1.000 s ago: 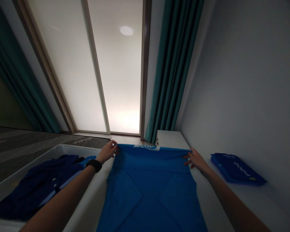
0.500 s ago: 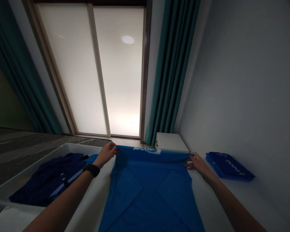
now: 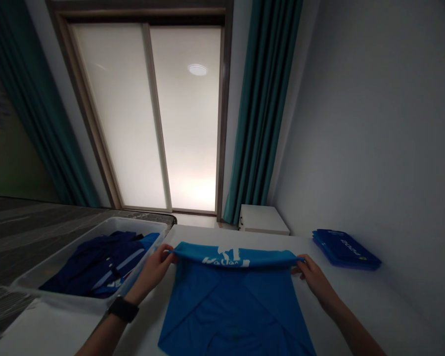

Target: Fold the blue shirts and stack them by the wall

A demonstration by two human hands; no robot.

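A blue T-shirt with white lettering lies spread in front of me, its far edge turned over toward me so the print shows on the flap. My left hand, with a black watch on the wrist, pinches the far left corner of the fold. At the far right corner, my right hand pinches the cloth between thumb and fingers. Between the two hands the folded edge is stretched taut. The shirt's near end runs out of view at the bottom.
On my left stands a translucent plastic bin holding dark blue clothes. Folded blue garments are stacked at the right of the white table, by the wall. A white cabinet stands beyond the table, near a teal curtain.
Both hands have come down and nearer to me with the shirt's far edge. More of the turned-over flap and its white print now shows. The view has tipped up slightly.
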